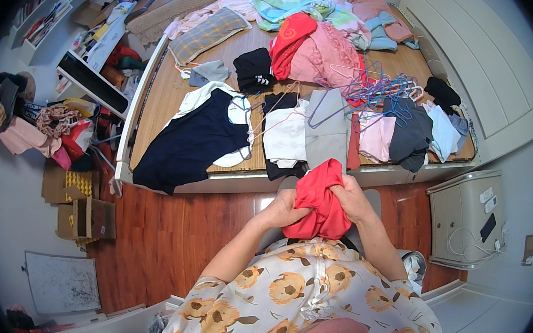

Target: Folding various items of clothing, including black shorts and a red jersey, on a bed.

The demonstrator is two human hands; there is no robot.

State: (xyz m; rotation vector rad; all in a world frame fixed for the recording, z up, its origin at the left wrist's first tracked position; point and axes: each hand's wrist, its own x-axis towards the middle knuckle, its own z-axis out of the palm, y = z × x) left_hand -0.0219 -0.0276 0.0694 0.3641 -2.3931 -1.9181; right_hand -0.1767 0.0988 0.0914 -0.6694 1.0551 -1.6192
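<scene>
A bunched red garment (322,200) hangs between my two hands, above my lap at the bed's near edge. My left hand (285,209) grips its left side, fingers curled into the cloth. On the opposite side my right hand (350,199) pinches the fabric near its top. Just beyond lie a folded grey garment (329,121) and a white one (285,136), with thin hangers across them. To their left a dark navy garment (196,138) is spread over a white one. Folded pink (375,136) and dark grey (410,138) clothes lie to the right.
A tangle of blue and purple hangers (393,95) rests on the bed (158,103). Behind are a plaid pillow (209,36) and heaped bedding. A nightstand (465,215) with a phone and cable stands right. Cardboard boxes (88,217) sit on the floor at left.
</scene>
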